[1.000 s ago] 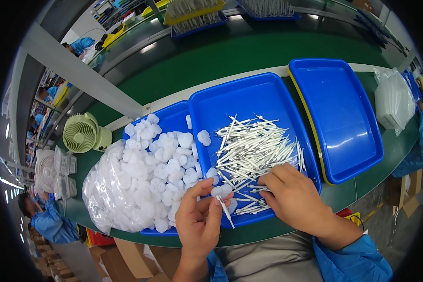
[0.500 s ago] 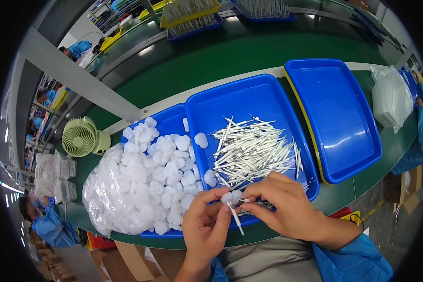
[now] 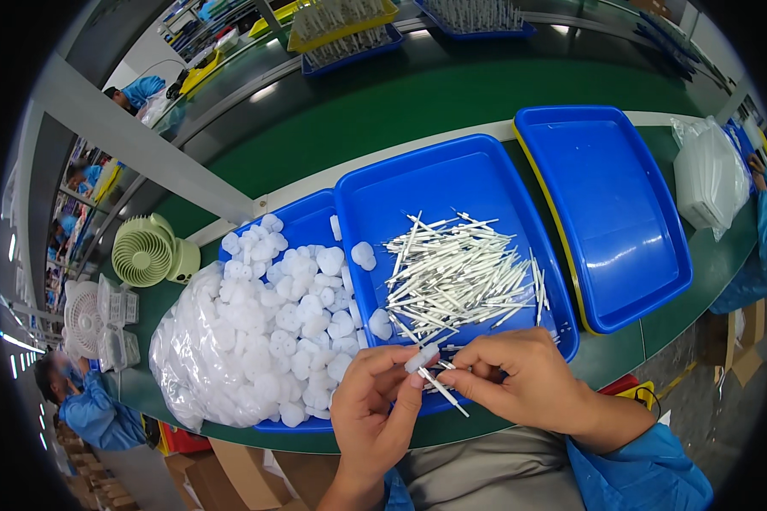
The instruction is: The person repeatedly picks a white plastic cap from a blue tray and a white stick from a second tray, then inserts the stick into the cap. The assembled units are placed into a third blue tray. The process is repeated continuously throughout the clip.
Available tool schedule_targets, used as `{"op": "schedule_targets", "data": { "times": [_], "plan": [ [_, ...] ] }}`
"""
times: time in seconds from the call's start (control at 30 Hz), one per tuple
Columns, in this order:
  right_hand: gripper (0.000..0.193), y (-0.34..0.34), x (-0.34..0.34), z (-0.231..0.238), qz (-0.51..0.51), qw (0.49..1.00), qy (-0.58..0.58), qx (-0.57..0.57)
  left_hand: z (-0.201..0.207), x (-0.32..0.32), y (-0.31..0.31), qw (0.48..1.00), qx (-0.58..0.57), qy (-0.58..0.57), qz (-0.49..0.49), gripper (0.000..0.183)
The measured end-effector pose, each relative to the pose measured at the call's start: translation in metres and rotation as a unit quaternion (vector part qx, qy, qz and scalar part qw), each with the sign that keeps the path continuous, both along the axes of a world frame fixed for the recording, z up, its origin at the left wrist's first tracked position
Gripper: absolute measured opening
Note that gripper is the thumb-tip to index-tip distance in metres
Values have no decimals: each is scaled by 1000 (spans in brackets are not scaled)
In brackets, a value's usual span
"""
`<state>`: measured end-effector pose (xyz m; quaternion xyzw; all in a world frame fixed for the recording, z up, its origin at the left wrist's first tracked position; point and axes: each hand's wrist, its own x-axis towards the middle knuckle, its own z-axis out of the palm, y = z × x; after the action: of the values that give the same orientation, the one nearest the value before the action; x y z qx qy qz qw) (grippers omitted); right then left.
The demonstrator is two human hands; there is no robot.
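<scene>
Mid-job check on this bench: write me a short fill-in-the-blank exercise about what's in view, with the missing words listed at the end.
1. The white sticks lie heaped in a tray coloured ____.
2. Most loose lobed pieces lie to the ____ of those sticks.
3. The left hand grips a lobed piece coloured ____.
4. The pale green appliance is a ____.

Missing words: blue; left; white; fan.

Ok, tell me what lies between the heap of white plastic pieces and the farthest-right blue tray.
The head view shows the middle blue tray there, holding a pile of thin white rods, with loose white pieces near its left edge.
</scene>
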<state>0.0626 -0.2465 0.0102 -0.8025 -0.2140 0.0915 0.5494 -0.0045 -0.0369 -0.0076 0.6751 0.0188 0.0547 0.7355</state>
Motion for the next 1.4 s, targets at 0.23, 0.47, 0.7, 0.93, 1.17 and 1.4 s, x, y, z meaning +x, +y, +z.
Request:
{"op": "schedule_targets", "data": {
  "times": [0.23,0.47,0.7,0.93,1.17,1.4],
  "plan": [
    [18,1,-1,-3,4,1000,-18,19,0,0,0,1000,2,3,4,30],
    [14,0,0,0,-1,999,45,8,-1,1,-1,1000,12,-19,4,28],
    [13,2,-4,-1,16,996,52,72,-6,1,5,999,19,-35,5,30],
    [11,3,-8,-11,5,996,37,77,1,1,2,1000,2,-21,-4,31],
    [9,7,-8,-10,6,998,-40,50,-3,3,1,1000,22,-10,5,22],
    [10,7,-16,-11,-8,995,-65,75,0,1,0,1000,-6,11,8,18]
  ]
}}
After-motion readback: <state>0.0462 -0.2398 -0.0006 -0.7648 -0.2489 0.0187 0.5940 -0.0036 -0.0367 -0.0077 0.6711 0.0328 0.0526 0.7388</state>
